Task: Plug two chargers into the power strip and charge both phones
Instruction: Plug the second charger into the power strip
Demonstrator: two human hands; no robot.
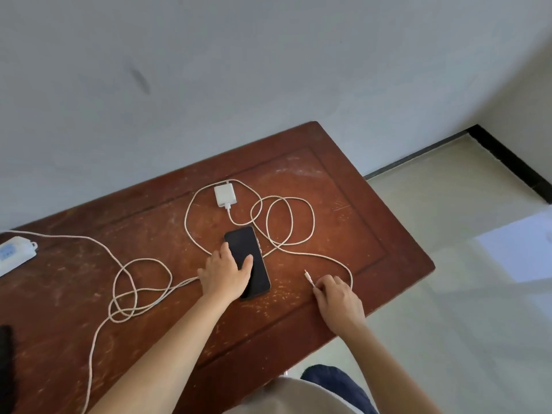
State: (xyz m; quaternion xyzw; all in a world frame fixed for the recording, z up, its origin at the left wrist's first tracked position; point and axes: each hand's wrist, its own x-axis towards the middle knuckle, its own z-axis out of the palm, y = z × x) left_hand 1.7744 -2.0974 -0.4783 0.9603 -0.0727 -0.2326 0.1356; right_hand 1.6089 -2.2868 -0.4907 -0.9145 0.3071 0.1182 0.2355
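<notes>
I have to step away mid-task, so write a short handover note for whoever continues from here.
Left hand rests flat on the black phone at table centre.
Right hand pinches the cable near its free connector.
White charger lies unplugged on the table; power strip sits at the far left edge.
Done: nothing visibly plugged in.
Left: plug the connector into the phone, the charger into the strip, then the second set.
</notes>
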